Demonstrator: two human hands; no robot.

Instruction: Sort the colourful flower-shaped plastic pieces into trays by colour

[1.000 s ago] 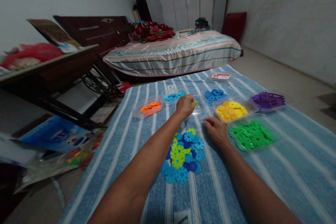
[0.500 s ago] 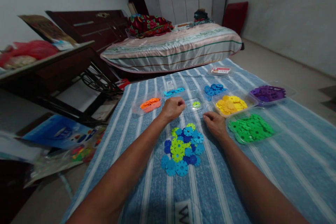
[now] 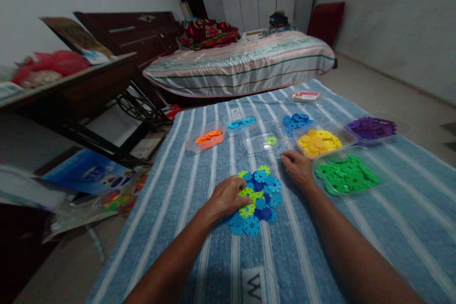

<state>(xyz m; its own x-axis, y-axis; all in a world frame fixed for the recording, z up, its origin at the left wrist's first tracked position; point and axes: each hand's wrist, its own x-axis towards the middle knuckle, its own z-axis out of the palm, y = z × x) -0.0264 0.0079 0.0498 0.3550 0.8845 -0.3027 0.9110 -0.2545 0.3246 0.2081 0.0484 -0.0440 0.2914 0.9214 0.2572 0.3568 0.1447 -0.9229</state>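
Observation:
My left hand (image 3: 226,197) is at the left side of a loose pile of plastic snowflake discs. Its thumb and index finger are apart, touching or just above the lime green discs (image 3: 246,210). Light blue discs (image 3: 251,225) and dark blue discs (image 3: 262,213) lie around them in the same pile. My right hand (image 3: 298,167) rests on the cloth beyond the pile's right side, fingers loosely curled, with nothing seen in it. Ahead, a clear plastic tray (image 3: 252,145) holds one lime green disc (image 3: 271,141).
More clear trays hold orange discs (image 3: 210,138), light blue discs (image 3: 242,123), blue discs (image 3: 296,121), yellow discs (image 3: 320,141), purple discs (image 3: 372,129) and green discs (image 3: 347,173). A striped blue cloth (image 3: 171,175) covers the table. Behind stands a bed (image 3: 249,66); a treadle-base table (image 3: 117,66) is at left.
My left hand has moved back from beside the clear tray to the disc pile, and its fingers have parted. My right hand stays in place. The view has shifted slightly.

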